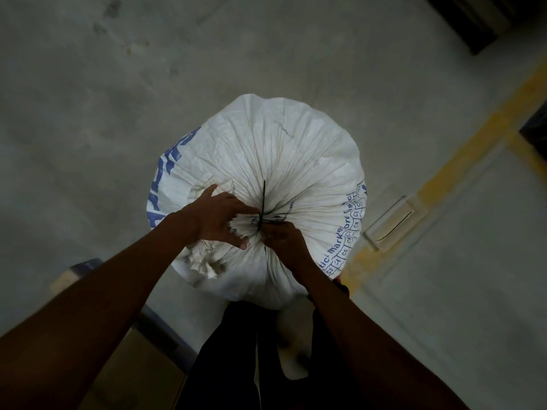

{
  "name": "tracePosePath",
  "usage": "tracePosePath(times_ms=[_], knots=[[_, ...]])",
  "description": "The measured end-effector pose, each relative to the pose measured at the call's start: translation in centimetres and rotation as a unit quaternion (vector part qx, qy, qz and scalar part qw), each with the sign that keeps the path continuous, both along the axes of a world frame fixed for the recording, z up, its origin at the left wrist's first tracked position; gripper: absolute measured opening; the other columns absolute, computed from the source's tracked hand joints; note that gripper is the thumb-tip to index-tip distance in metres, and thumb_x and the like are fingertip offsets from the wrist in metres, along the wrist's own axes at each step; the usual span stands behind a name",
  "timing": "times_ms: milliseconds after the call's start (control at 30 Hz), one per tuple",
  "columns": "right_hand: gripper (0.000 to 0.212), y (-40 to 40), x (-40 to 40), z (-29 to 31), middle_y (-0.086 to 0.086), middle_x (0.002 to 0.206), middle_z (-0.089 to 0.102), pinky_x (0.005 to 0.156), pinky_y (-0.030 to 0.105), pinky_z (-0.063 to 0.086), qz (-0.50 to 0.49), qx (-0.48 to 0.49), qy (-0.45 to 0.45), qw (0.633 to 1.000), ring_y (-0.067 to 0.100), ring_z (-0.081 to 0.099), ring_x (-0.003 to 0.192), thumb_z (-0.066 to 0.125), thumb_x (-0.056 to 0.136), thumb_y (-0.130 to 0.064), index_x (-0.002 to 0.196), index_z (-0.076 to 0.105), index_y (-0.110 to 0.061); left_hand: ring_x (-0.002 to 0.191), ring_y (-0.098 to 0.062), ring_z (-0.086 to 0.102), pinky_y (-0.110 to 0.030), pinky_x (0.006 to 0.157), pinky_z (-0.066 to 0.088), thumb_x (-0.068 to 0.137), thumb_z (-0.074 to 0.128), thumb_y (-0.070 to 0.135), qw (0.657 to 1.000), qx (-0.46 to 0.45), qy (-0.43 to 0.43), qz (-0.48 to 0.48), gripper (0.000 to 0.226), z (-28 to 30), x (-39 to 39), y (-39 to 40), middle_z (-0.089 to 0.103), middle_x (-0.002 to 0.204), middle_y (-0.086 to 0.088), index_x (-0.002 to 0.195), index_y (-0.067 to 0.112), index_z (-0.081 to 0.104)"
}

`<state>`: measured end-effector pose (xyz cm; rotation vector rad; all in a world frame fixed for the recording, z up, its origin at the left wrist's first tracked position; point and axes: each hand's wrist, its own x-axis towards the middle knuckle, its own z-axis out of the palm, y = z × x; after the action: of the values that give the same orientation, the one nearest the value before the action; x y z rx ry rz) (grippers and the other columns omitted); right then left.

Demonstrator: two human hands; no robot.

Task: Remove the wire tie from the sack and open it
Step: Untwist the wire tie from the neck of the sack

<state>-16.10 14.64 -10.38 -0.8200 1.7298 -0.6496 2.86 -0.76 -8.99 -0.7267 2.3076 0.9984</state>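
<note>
- A full white sack (284,161) with blue printing stands upright on a grey concrete floor (88,99), seen from straight above, in the middle of the view.
- Its mouth is gathered into a tight pleated neck on the near side of the top, and a thin black wire tie (262,202) is wound around that neck, with one loose end pointing toward the far side.
- The left hand (219,218) is closed around the bunched neck just left of the tie, fingers wrapped over the folded fabric, and a ring shows on one finger.
- The right hand (282,236) is pressed against the neck just right of the tie, its fingers curled in at the tie; whether they actually pinch the wire is hard to tell.
- The two hands sit close together, nearly touching, with the tie between them.
- The frayed open edge of the sack spills out near and left of the left hand.
- A yellow painted line (461,161) crosses the floor on the right.
- A cardboard box (139,377) lies at the near left, under the left forearm.
</note>
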Motion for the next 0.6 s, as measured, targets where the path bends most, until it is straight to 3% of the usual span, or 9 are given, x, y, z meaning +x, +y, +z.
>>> tracePosePath(times_ms=[67, 167, 300, 400, 433, 533, 600], knots=[[0.012, -0.2, 0.1, -0.6, 0.003, 0.082, 0.077, 0.068, 0.005, 0.045, -0.017, 0.012, -0.010, 1.000, -0.011, 0.066, 0.072, 0.080, 0.084, -0.001, 0.096, 0.081, -0.002, 0.153, -0.017, 0.035, -0.061, 0.128, -0.005, 0.071, 0.062, 0.091, 1.000, -0.001, 0.006, 0.003, 0.098, -0.5, 0.0, 0.0, 0.055, 0.153, 0.011, 0.157, 0.052, 0.038], [0.006, -0.5, 0.1, -1.7, -0.009, 0.074, 0.069, 0.065, 0.006, 0.046, -0.029, 0.017, -0.017, 0.999, -0.014, 0.063, 0.065, 0.082, 0.084, -0.005, 0.085, 0.079, -0.001, 0.154, -0.016, 0.035, -0.060, 0.128, -0.006, 0.068, 0.046, 0.098, 1.000, -0.001, 0.009, 0.017, 0.100, -1.0, 0.1, 0.3, 0.055, 0.155, 0.011, 0.155, 0.051, 0.040], [0.008, 0.2, -1.1, -2.2, 0.009, 0.095, 0.069, 0.069, 0.009, 0.048, -0.046, 0.038, -0.052, 0.997, -0.012, 0.062, 0.071, 0.084, 0.084, -0.014, 0.083, 0.077, -0.009, 0.154, -0.014, 0.036, -0.063, 0.127, -0.010, 0.074, 0.051, 0.093, 0.999, 0.008, 0.007, 0.045, 0.091, -1.0, -0.3, 0.8, 0.056, 0.155, 0.012, 0.154, 0.052, 0.042], [0.012, 1.0, -2.5, -1.7, 0.021, 0.103, 0.074, 0.084, 0.031, 0.055, -0.052, 0.053, -0.123, 0.990, 0.009, 0.070, 0.088, 0.086, 0.082, -0.016, 0.078, 0.080, -0.026, 0.154, -0.013, 0.037, -0.065, 0.123, -0.018, 0.079, 0.058, 0.088, 0.998, 0.013, -0.002, 0.064, 0.084, -0.8, -0.7, 1.2, 0.055, 0.155, 0.015, 0.154, 0.052, 0.043], [0.011, 1.3, -3.0, -1.6, 0.021, 0.100, 0.075, 0.087, 0.033, 0.055, -0.051, 0.062, -0.144, 0.986, 0.014, 0.071, 0.091, 0.086, 0.081, -0.014, 0.079, 0.080, -0.024, 0.153, -0.012, 0.038, -0.066, 0.123, -0.018, 0.080, 0.059, 0.086, 0.997, 0.017, -0.002, 0.069, 0.082, -0.7, -0.9, 1.3, 0.056, 0.155, 0.016, 0.153, 0.052, 0.044], [0.011, 1.9, -4.6, -1.0, 0.007, 0.091, 0.076, 0.084, 0.020, 0.055, -0.051, 0.074, -0.201, 0.975, 0.006, 0.072, 0.089, 0.084, 0.081, -0.003, 0.086, 0.077, -0.010, 0.150, -0.011, 0.044, -0.073, 0.122, -0.013, 0.074, 0.047, 0.097, 0.997, 0.020, 0.005, 0.076, 0.086, -0.3, -1.5, 1.3, 0.059, 0.152, 0.019, 0.149, 0.055, 0.048], [0.015, 2.4, -5.4, -1.0, 0.013, 0.098, 0.075, 0.094, 0.030, 0.058, -0.044, 0.079, -0.230, 0.969, 0.016, 0.072, 0.099, 0.086, 0.076, -0.005, 0.086, 0.075, -0.005, 0.147, -0.010, 0.047, -0.078, 0.119, -0.009, 0.066, 0.032, 0.106, 0.997, 0.014, 0.004, 0.072, 0.095, 0.0, -1.9, 1.4, 0.061, 0.149, 0.020, 0.146, 0.058, 0.051]])
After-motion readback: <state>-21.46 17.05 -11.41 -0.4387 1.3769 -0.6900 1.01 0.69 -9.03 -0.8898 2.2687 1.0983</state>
